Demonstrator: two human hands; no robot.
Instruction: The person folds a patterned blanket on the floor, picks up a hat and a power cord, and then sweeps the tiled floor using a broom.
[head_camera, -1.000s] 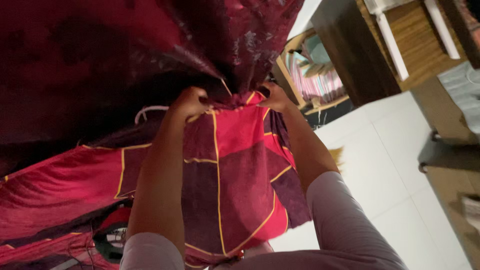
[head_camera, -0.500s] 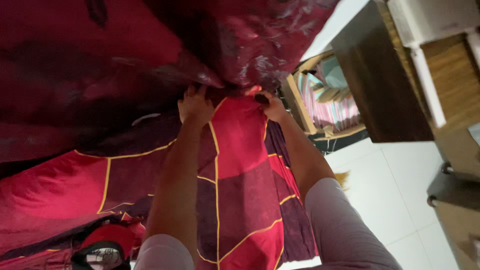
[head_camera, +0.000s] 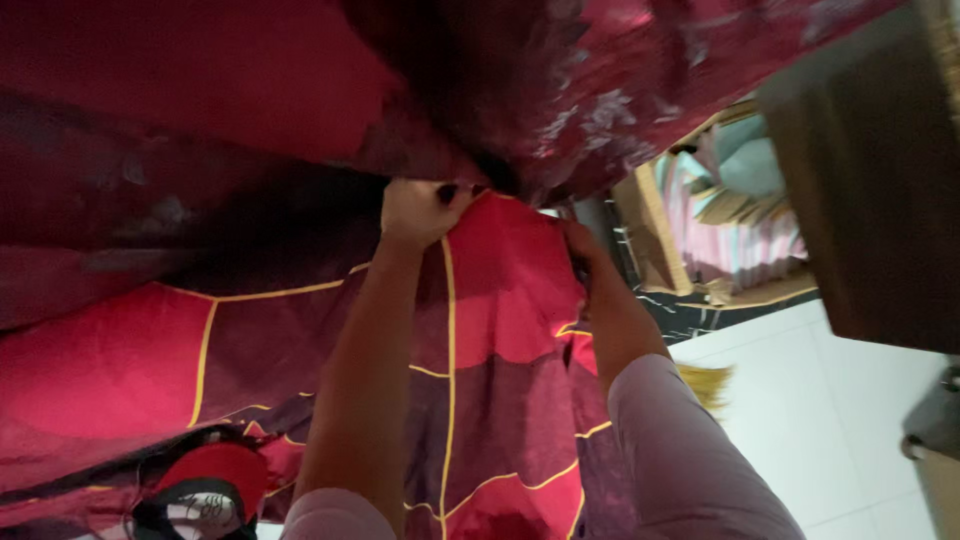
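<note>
White floor (head_camera: 830, 400) behind, red checked sheet (head_camera: 500, 300) pinched in both hands' fingers (head_camera: 425, 205)

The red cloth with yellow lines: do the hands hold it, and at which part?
Yes. The left hand and right hand both grip the red cloth along its top edge.

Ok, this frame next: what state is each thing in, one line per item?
Left hand: closed, gripping the red cloth's top edge.
Right hand: gripping the same edge, partly hidden by folds.
Red cloth with yellow lines: held up, hanging down, creased.
Dark red patterned cloth: draped overhead, bunched.
Cardboard box: open, on the floor.
Floor tiles: bare, white.
</note>
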